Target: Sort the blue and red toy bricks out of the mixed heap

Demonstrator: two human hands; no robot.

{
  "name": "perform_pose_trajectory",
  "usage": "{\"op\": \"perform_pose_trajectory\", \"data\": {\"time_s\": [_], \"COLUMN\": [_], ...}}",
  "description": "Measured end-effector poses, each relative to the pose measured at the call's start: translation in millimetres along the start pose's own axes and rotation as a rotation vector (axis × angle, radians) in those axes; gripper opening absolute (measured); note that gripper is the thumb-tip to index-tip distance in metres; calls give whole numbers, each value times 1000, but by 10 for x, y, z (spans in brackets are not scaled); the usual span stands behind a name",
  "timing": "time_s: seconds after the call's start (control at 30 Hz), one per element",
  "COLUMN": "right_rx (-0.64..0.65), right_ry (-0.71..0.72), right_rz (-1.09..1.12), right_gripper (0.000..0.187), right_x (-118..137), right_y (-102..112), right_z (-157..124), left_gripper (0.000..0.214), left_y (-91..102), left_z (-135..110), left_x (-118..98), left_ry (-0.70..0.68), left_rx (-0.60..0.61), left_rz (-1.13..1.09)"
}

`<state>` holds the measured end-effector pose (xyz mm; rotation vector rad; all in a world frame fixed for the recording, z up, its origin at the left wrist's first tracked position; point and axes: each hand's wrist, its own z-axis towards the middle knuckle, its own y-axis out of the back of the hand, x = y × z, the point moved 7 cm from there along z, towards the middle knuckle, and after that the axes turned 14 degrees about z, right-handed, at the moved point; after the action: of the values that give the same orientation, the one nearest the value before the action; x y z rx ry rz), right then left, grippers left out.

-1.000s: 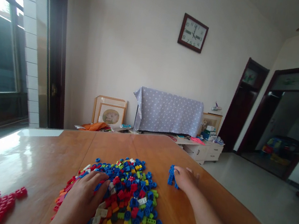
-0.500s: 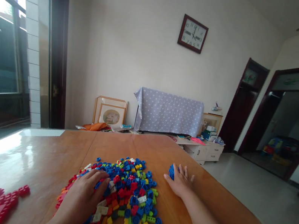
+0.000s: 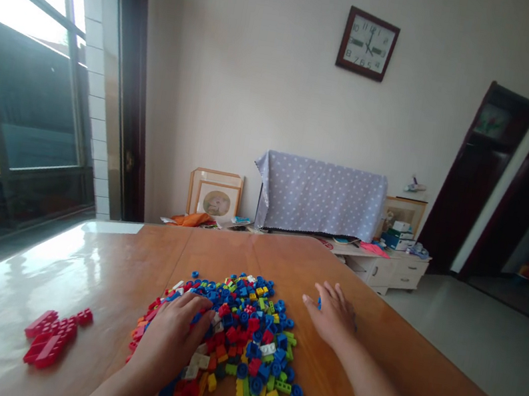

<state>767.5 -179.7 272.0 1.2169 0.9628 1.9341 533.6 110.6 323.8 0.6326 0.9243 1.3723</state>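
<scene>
A heap of small building bricks (image 3: 231, 334) in blue, red, green, yellow, orange and white lies on the wooden table. My left hand (image 3: 181, 329) is over the heap's left side, fingers curled down. A blue building brick (image 3: 196, 317) shows between its thumb and index finger. To the right of the heap, my right hand (image 3: 332, 316) rests low over the table with its fingers bent around blue building bricks (image 3: 319, 303). Most of these are covered by the hand, with a little blue showing on both sides of it.
Joined red bricks (image 3: 52, 337) lie apart on the left of the wooden table (image 3: 123, 282). A single blue round piece (image 3: 195, 274) sits behind the heap. Beyond the table are a cloth-covered object (image 3: 320, 197), framed pictures (image 3: 217, 200) and a white cabinet (image 3: 397, 271).
The camera view has turned left, shifting the scene rightward. My right hand has turned over the blue bricks, so less of them shows. My left hand stays at the heap.
</scene>
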Motion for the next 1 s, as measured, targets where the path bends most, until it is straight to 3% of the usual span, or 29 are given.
{"op": "perform_pose_trajectory", "data": {"time_s": [0.23,0.37,0.53,0.73,0.9,1.0], "right_rx": [318,408,475,475,383,335], "right_ry": [294,429,484,571,484,379], "right_rz": [257,306,364,462,628,737], "right_gripper": [43,41,38,38,50,46], "right_x": [898,1371,1701,1702,1427,1189], "right_y": [-183,-264,-282,-307,-325,-329], "right_z": [-303,-565,-735,-764,-621,-438], "left_gripper": [33,32,29,28,28,31], "left_y": [-115,-151,-166,-192,-223,-243], "left_z": [-40,-66,-77,-96,-105,-95], "left_x": [-8,-41,-77,-66,-86,-82], "left_ry": [-40,-59,-89,-70,-83,-70], "left_rx": [28,74,107,109,126,145], "left_rz": [51,89,128,150,134,130]}}
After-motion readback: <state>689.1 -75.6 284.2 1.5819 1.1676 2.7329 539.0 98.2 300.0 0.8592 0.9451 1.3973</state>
